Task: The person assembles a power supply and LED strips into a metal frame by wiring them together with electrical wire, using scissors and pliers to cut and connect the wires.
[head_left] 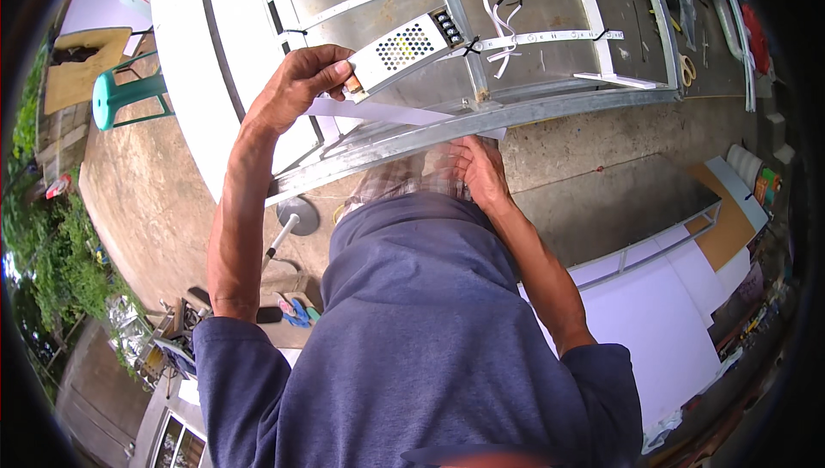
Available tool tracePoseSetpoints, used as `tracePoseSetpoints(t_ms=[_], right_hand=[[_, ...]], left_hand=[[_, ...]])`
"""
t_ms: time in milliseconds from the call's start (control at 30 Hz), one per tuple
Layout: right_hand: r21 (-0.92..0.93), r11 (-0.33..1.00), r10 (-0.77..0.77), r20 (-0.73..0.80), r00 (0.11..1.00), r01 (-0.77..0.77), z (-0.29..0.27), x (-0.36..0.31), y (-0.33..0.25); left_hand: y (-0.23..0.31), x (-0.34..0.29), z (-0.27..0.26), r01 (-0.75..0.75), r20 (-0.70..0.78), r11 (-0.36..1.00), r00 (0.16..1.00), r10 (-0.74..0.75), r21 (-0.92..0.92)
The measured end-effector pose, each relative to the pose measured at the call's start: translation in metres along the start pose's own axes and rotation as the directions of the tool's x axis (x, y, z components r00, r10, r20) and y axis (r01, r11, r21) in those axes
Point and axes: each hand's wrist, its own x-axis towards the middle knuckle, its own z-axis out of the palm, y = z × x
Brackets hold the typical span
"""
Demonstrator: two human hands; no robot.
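One perforated metal power supply (402, 48) is pinched at its lower-left end by the left hand (305, 81) over an LED-strip frame (477, 77), apparently leaving the terminal block (447, 28) unobstructed; right hand (481, 171), near the front rail (584, 109), half-curled, grip indeterminable.

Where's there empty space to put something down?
On the floor between the green stool, the plants and the white panel. The dark grey panel beside the right forearm, bordered by white sheets, looks bare too. Inside the metal frame it's crowded: light strips, and the left hand holding a perforated box.
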Motion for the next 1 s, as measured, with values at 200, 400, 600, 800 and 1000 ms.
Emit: tracePoseSetpoints(t_ms=[200, 400, 600, 800, 1000], right_hand=[[0.603, 0.788, -0.034, -0.162, 0.986, 0.126, -0.005, 0.039, 0.009], [0.42, 0.885, -0.265, 0.1, 0.959, 0.201, 0.024, 0.008, 0.009], [0.468, 0.866, -0.246, 0.093, 0.965, 0.176, 0.079, 0.033, -0.019], [0.426, 0.83, -0.427, 0.07, 0.901, 0.361, 0.08, 0.046, -0.037], [0.412, 0.804, -0.465, -0.012, 0.885, 0.428, 0.069, 0.048, -0.027]], left_hand=[[0.004, -0.001, -0.003, -0.011, 0.061, 1.0, 0.998, 0.011, -0.004], [0.005, -0.016, -0.013, 0.039, 0.008, 0.999, 0.999, -0.039, 0.018], [0.011, -0.022, -0.017, 0.054, 0.013, 0.961, 0.998, -0.06, 0.27], [0.007, -0.021, -0.013, 0.056, 0.043, 0.951, 0.996, -0.072, 0.304], [0.003, -0.007, 0.009, 0.098, 0.107, 0.922, 0.983, -0.148, 0.375]])
